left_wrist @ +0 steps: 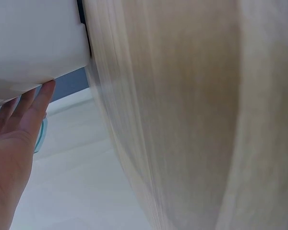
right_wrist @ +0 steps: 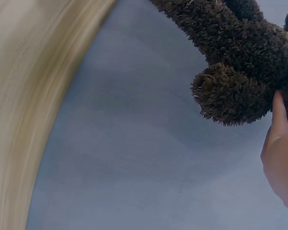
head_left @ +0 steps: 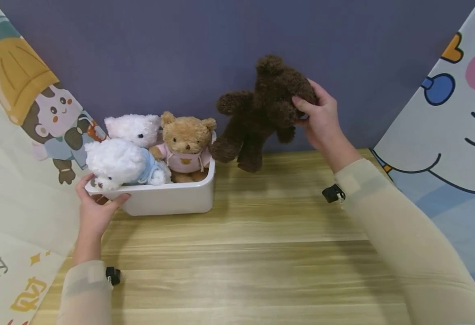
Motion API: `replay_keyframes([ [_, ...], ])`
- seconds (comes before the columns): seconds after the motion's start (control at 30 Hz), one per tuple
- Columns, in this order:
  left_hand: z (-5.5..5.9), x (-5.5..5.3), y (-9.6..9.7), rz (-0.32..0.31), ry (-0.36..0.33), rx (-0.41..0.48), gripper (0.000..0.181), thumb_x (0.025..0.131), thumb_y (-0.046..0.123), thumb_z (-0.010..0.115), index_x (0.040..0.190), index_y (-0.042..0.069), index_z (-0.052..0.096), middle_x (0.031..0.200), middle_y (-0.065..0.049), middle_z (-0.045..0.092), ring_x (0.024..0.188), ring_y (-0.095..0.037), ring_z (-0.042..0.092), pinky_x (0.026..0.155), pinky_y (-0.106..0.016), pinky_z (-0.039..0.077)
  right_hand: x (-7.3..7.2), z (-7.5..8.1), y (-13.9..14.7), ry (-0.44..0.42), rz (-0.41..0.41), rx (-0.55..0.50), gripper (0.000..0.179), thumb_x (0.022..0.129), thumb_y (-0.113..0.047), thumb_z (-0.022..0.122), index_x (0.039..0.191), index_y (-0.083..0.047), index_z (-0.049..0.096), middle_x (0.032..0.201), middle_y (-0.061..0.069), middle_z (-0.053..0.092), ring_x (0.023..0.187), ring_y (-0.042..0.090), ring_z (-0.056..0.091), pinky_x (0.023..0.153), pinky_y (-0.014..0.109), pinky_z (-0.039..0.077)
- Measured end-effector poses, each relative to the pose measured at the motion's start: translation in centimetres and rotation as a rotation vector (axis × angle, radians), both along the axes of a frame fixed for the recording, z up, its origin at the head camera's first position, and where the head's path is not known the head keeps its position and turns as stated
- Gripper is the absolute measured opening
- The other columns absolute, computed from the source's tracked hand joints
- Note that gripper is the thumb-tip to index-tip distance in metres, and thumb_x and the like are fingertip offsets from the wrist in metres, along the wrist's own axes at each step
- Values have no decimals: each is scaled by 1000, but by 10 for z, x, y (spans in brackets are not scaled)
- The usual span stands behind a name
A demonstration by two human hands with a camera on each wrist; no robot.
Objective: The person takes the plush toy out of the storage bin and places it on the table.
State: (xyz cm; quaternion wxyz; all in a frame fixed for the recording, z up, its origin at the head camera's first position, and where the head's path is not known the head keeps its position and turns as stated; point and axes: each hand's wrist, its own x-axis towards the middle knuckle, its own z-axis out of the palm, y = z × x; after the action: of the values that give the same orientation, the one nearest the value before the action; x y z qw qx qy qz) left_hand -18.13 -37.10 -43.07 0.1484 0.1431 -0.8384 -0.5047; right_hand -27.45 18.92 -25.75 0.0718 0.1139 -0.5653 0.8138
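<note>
My right hand (head_left: 318, 115) grips a dark brown teddy bear (head_left: 272, 97) by the side of its head. The bear hangs tilted above the table, just right of a white plastic bin (head_left: 172, 198); in the right wrist view its shaggy fur (right_wrist: 245, 52) fills the upper right. At the bin's front left corner, my left hand (head_left: 95, 210) holds on, thumb across the front wall and fingers along the left side. Inside sit a tan bear (head_left: 186, 140) in a pink hoodie, a white plush (head_left: 133, 128) behind, and another white plush (head_left: 115, 160) in blue leaning over the left rim.
The bin stands on a wood-grain table (head_left: 241, 266), near a blue-grey back wall (head_left: 180, 49). Printed cartoon panels flank the table, one on the left (head_left: 14, 180) and one on the right (head_left: 436, 135).
</note>
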Motion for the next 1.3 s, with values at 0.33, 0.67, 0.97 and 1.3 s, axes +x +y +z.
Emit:
replay_keyframes([
  [0.33,0,-1,0,3,11,-6,108,92,27,85,160,49,5,171,-14,29,134,-26,51,115,-32,48,-7,-17,2,-83,-61,291,60,96,-15,80,151,-28,60,158,0,50,141,26,53,108,57,52],
  [0.67,0,-2,1,-2,11,-5,107,93,29,84,159,51,3,173,-11,26,139,-29,48,119,-38,47,-10,-40,-12,-114,-42,732,73,99,-31,78,163,-33,43,177,-3,27,159,29,36,119,59,46],
  [0.97,2,0,2,3,3,-17,108,93,27,84,161,47,3,172,-12,29,139,-29,49,118,-37,46,-21,-65,-23,-36,-30,967,76,99,-35,78,165,-29,40,179,2,20,168,30,11,131,65,22],
  [1.3,1,0,0,6,9,-16,108,92,30,85,160,51,4,172,-11,29,140,-30,49,118,-37,47,-38,-92,-29,-87,26,1072,78,102,-32,75,168,-26,33,179,8,17,166,36,14,129,64,27],
])
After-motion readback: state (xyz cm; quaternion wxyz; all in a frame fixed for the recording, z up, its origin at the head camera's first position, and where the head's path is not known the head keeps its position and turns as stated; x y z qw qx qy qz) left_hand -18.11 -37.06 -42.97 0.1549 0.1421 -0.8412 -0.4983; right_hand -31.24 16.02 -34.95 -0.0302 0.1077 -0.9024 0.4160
